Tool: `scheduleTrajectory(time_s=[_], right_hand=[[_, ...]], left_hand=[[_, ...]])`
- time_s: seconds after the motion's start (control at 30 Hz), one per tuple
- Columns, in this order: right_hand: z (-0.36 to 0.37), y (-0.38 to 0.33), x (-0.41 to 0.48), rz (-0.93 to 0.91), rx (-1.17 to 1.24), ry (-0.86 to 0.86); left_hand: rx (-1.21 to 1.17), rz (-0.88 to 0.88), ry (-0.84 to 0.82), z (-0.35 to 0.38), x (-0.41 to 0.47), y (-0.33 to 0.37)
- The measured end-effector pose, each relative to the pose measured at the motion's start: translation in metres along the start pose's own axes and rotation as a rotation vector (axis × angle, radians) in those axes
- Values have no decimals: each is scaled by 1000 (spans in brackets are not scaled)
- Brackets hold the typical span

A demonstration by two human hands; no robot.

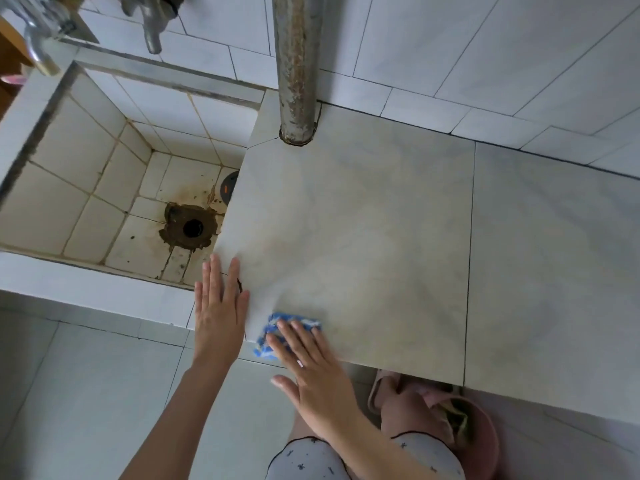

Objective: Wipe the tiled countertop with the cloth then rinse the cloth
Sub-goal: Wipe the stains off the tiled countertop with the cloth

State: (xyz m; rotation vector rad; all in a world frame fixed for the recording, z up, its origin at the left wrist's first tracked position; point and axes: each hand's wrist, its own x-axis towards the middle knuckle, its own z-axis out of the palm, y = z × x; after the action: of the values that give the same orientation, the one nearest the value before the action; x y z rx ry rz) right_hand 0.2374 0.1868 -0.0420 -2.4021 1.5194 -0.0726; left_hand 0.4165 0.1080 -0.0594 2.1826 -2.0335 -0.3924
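Blue nubby cloth [277,327] | right hand [313,372] presses flat | left hand [218,310] spread on glossy countertop [363,220]

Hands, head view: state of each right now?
Left hand: open, fingers straight, holding nothing.
Right hand: open, straight fingers pressing the blue cloth onto the countertop.

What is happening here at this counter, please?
A person is wiping the tiled countertop with a blue and white cloth. The right hand presses the cloth down with straight fingers at the near left corner of the countertop. The left hand is flat, fingers straight, at the countertop's edge beside the sink. The cloth is on the countertop, so rinsing is not yet done.
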Motion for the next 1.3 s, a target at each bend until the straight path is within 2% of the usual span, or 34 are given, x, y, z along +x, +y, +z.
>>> scheduleTrajectory(time_s=[0.07,0.27,0.37,0.4,0.57,0.7,0.8,0.93,1.0,1.17,1.23,1.3], right_hand=[[-3,20,-10,76,-27,-33],[-16,110,-69,637,-72,-7],[-15,101,-65,791,-46,24],[-13,88,-56,766,-47,26],[9,-5,-5,342,84,-38],[12,-19,-1,278,64,-3],[9,11,-31,356,22,-29],[3,71,-91,721,-1,41],[-2,98,-117,844,-7,60],[-6,102,-113,1010,48,92],[-3,77,-88,902,30,94],[0,39,-56,671,62,78]], left_hand=[[-15,5,2,0,0,1],[0,16,2,2,0,-1],[14,16,12,4,-1,-1],[12,15,16,4,-1,-1],[-2,28,11,3,1,-2],[-12,34,6,1,1,-2],[-16,42,-4,1,-3,4],[-54,50,-30,2,-12,16],[-75,47,-36,2,-13,20],[-118,22,-52,2,-13,23],[-128,38,-62,1,-12,26],[-105,100,-68,0,-11,27]])
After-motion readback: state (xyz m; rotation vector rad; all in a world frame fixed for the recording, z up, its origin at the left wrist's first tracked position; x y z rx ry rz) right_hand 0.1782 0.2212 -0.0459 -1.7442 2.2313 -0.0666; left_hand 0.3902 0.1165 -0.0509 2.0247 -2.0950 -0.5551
